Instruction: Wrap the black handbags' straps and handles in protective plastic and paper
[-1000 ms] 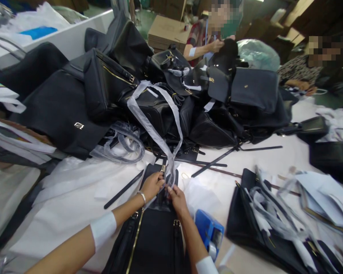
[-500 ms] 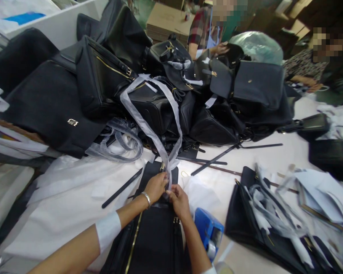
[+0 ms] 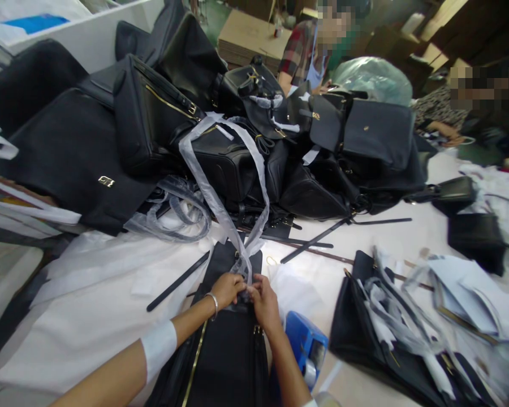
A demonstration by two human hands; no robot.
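Note:
A black bag (image 3: pixel 224 356) with gold zips and buckles lies lengthwise in front of me. Over its upper part my left hand (image 3: pixel 229 290) is closed, with thumb and fingers pinching the end of a translucent plastic wrapping strip (image 3: pixel 216 200). Close beside it my right hand (image 3: pixel 264 299) pinches the same wrapping near the bag's handle. From my fingers the strip runs up in a long loop over the heap of black bags (image 3: pixel 220 161). What lies inside the pinched wrapping is hidden by my fingertips.
A blue tape dispenser (image 3: pixel 306 345) stands right of the bag. Another black bag (image 3: pixel 352 322) with wrapped straps lies further right, near some papers (image 3: pixel 470 288). Loose black straps (image 3: pixel 178 281) lie on the white table. Across the heap stands a person in a plaid shirt (image 3: pixel 296 53).
My left hand has moved down and slightly left along the wrapping, closer to the right hand. The co-worker's hand across the heap has lowered, and a bag flap there has dropped.

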